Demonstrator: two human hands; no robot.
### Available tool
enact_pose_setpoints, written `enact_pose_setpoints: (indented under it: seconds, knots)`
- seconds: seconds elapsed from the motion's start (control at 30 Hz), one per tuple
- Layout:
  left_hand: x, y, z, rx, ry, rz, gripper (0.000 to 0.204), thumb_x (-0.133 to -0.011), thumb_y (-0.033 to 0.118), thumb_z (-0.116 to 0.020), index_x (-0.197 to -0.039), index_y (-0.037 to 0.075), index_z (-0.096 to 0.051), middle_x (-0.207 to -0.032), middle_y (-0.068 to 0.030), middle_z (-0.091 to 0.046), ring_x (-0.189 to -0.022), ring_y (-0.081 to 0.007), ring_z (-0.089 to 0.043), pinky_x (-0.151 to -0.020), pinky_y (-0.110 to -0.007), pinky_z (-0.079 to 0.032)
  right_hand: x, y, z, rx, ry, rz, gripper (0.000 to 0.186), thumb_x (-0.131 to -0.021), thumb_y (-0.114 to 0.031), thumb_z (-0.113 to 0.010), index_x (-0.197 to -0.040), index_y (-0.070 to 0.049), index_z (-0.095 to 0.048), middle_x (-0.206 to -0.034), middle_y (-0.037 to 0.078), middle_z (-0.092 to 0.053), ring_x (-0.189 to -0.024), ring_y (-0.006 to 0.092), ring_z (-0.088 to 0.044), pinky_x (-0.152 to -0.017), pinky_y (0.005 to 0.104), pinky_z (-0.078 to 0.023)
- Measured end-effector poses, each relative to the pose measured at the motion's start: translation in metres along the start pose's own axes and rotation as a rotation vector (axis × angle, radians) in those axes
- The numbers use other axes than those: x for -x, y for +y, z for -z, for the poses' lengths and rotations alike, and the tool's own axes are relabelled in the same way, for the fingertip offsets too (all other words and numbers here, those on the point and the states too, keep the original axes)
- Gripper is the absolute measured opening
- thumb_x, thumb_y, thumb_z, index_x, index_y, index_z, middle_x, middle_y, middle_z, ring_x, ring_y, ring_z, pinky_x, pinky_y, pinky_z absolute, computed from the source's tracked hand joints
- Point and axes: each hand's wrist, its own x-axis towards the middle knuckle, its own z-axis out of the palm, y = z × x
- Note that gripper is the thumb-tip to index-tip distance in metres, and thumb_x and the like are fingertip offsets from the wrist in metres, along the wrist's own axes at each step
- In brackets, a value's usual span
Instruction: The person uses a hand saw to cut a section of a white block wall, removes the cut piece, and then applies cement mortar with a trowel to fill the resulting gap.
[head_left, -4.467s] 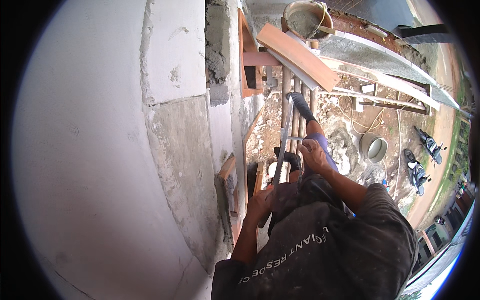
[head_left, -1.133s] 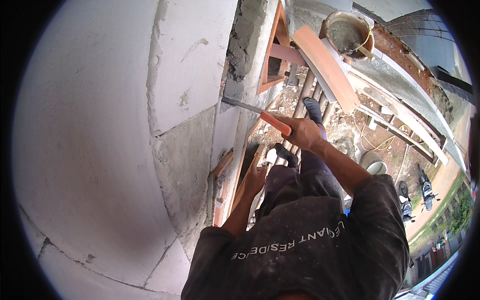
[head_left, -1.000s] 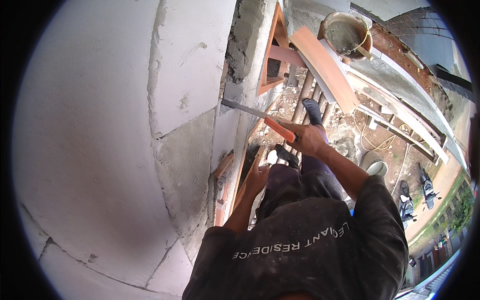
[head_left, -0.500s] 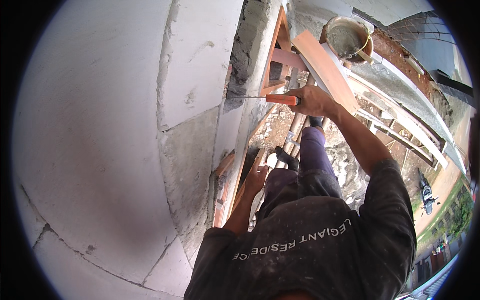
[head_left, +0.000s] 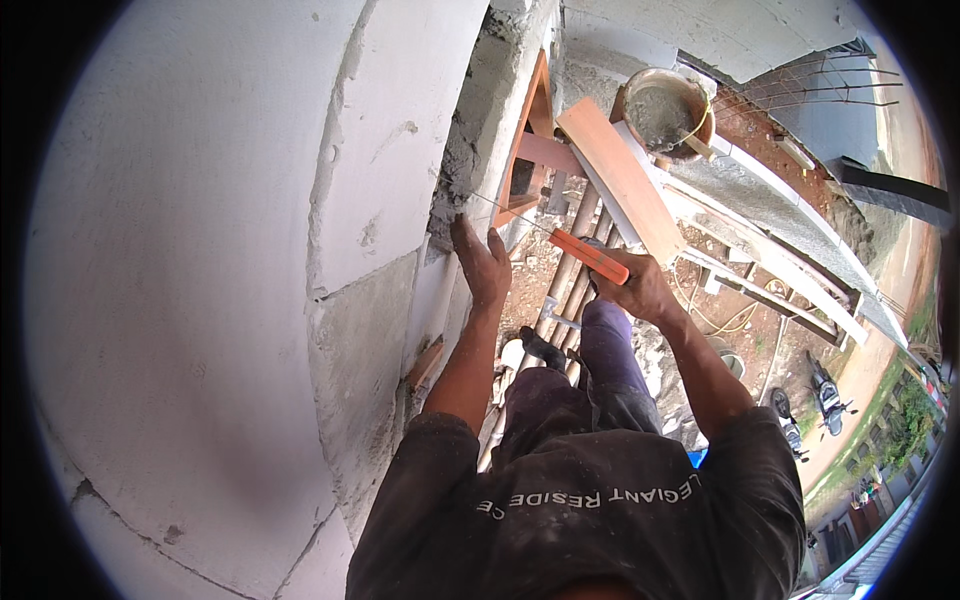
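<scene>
My right hand [head_left: 640, 288] is closed round the orange handle of a tool [head_left: 590, 257] with a thin, straight metal blade. The blade points left and away, its tip by a rough grey mortar strip [head_left: 458, 185] along the edge of the white wall [head_left: 230, 250]. Whether that blade is flat and seen edge-on or a thin rod, I cannot tell. My left hand [head_left: 482, 262] is raised at the wall's edge just below the tip. Its thumb stands apart from the stretched fingers, and nothing shows in it.
Beyond my right hand leans a long wooden board [head_left: 622, 180], beside a bucket of wet grey mortar [head_left: 662, 112]. An orange-brown wooden frame [head_left: 530, 140] stands by the wall. Bamboo poles [head_left: 560, 300] lie under my feet, above rubble. Two motorcycles [head_left: 828, 395] are parked far right.
My left hand has risen from low beside the wooden frame to the mortar strip. My right hand has drawn back toward me, and the orange-handled tool now slants instead of lying level.
</scene>
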Motion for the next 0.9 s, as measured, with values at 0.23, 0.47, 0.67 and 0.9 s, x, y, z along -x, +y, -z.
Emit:
enact_pose_setpoints:
  seconds: [0.23, 0.47, 0.67, 0.9]
  knots:
    - [-0.094, 0.000, -0.018, -0.320, -0.086, 0.559, 0.073, -0.091, 0.046, -0.045, -0.131, -0.015, -0.036, -0.135, -0.0354, -0.035, -0.127, -0.0471, -0.033, -0.109, -0.050, -0.024, 0.072, -0.012, 0.047, 0.084, 0.152, 0.026, 0.031, -0.077, -0.010, -0.067, -0.107, -0.001, -0.065, -0.085, 0.013, -0.068, -0.074, 0.0204, -0.067, -0.068, 0.0325, -0.052]
    - [-0.025, -0.028, -0.069, -0.629, 0.064, 0.238, 0.074, -0.090, 0.045, -0.045, -0.132, -0.015, -0.034, -0.141, -0.0351, -0.028, -0.133, -0.0483, -0.025, -0.108, -0.052, -0.024, 0.113, -0.017, 0.044, 0.116, 0.184, -0.119, 0.031, -0.078, -0.014, -0.068, -0.104, 0.000, -0.064, -0.086, 0.015, -0.068, -0.074, 0.0244, -0.067, -0.067, 0.0333, -0.052]
    - [0.045, 0.002, -0.017, -0.318, -0.584, 0.125, 0.066, -0.088, 0.042, -0.051, -0.133, -0.004, -0.040, -0.142, -0.0297, -0.031, -0.124, -0.0413, -0.044, -0.097, -0.047, -0.041, 0.143, -0.014, 0.026, 0.015, 0.323, -0.169, 0.032, -0.079, -0.017, -0.068, -0.104, 0.001, -0.063, -0.083, 0.014, -0.067, -0.073, 0.0212, -0.066, -0.066, 0.0327, -0.051]
    - [0.188, -0.055, 0.066, -0.095, -1.086, 0.256, 0.062, -0.085, 0.048, -0.051, -0.129, 0.004, -0.050, -0.123, -0.0247, -0.055, -0.118, -0.0368, -0.051, -0.099, -0.040, -0.040, 0.187, -0.007, 0.006, 0.006, 0.498, -0.204, 0.031, -0.084, -0.020, -0.065, -0.105, 0.002, -0.063, -0.080, 0.013, -0.066, -0.073, 0.0159, -0.063, -0.067, 0.0315, -0.049]
